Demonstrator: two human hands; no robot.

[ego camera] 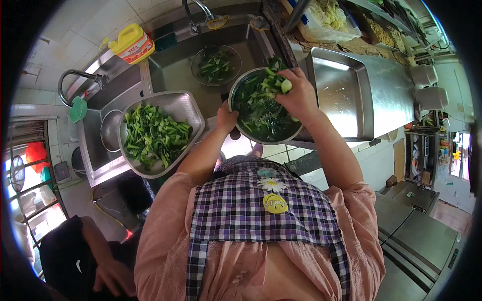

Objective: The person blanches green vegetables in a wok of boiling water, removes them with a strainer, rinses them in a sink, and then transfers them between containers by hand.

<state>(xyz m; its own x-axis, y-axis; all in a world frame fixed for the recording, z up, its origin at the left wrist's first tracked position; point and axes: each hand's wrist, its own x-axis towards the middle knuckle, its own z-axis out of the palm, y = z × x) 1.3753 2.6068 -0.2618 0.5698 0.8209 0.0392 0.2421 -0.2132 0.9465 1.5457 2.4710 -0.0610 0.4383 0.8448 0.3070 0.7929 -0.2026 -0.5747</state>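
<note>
My left hand grips the rim of a round metal basin, its fingers closed over the left edge. Water and loose leafy greens fill the basin. Above its right side, my right hand is closed on a bunch of leafy greens with pale stem ends. To the left, a large metal colander holds a heap of cut green stems. Behind the basin, a round strainer with some greens sits in the sink.
A deep rectangular metal tray lies on the counter to the right. A yellow jug and two faucets stand along the sinks' back edge. A plastic tub holds pale vegetables. At lower left another person's hand shows.
</note>
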